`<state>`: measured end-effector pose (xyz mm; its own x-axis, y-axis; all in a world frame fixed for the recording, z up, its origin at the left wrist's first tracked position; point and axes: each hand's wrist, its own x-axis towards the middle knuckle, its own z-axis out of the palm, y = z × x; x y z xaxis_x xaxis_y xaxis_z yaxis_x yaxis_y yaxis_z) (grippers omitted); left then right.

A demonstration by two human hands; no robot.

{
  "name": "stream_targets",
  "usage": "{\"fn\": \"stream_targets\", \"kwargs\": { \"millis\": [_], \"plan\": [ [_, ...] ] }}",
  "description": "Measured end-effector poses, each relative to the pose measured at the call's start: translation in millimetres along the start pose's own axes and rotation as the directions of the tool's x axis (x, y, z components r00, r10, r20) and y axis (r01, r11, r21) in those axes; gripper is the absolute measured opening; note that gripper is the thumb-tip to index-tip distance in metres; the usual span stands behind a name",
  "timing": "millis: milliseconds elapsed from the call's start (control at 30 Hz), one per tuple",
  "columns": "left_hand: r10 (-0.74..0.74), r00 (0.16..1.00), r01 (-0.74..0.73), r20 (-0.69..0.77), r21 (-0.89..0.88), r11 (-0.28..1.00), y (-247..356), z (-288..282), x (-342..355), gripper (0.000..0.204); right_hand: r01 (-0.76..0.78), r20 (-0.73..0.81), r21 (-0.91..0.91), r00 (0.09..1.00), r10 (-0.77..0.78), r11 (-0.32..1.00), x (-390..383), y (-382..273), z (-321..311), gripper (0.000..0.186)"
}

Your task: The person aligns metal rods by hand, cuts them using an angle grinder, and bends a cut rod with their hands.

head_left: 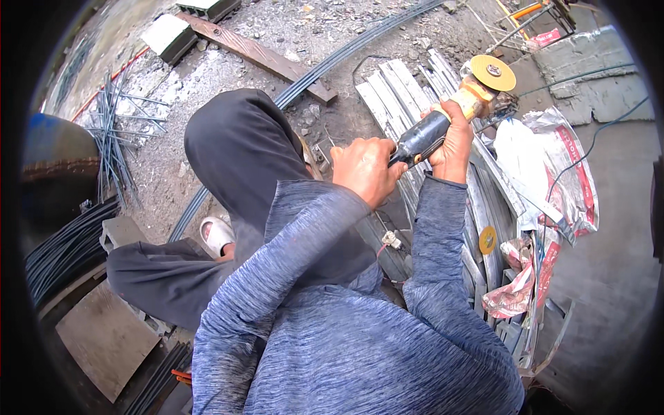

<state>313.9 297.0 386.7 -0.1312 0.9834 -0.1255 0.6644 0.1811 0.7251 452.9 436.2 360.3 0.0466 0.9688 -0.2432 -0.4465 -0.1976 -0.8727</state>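
Note:
An angle grinder [422, 136] with a black body and yellow head is held in front of me, tilted up to the right. My right hand [453, 142] wraps round its body just behind the head. At the tail end, my left hand [365, 168] is closed on the grinder, its fingers partly hidden. A yellow disc [508, 74] is fitted on the head and faces up. Another yellow disc [487, 240] rests on the grey metal strips [398, 97] below my right arm.
Blue-grey rebar [346, 55] runs across the ground past a wooden plank [249, 52]. Torn sacks [567, 166] and a blue cable [609, 126] are at the right. Coiled black rods [72, 245], a drum [59, 155] and a board [107, 339] stand or lie left.

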Motion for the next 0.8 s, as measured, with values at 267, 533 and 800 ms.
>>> {"fn": "stream_targets", "kwargs": {
  "millis": [267,533,800],
  "plan": [
    [0.014,1.0,-0.014,-0.022,-0.021,1.0,-6.6,4.0,-4.3,0.03,-0.04,0.038,0.004,0.998,0.04,0.999,-7.2,4.6,6.0,0.023],
    [-0.04,0.999,0.043,0.027,-0.133,0.99,-16.2,2.6,-0.1,0.027,-0.026,0.071,0.044,0.997,0.023,0.999,-24.0,4.2,23.1,0.025],
    [-0.013,1.0,0.01,-0.025,-0.122,0.992,-18.7,-0.8,3.4,0.025,-0.042,0.075,0.024,0.996,0.04,0.999,-17.8,4.3,29.1,0.025]
  ]
}}
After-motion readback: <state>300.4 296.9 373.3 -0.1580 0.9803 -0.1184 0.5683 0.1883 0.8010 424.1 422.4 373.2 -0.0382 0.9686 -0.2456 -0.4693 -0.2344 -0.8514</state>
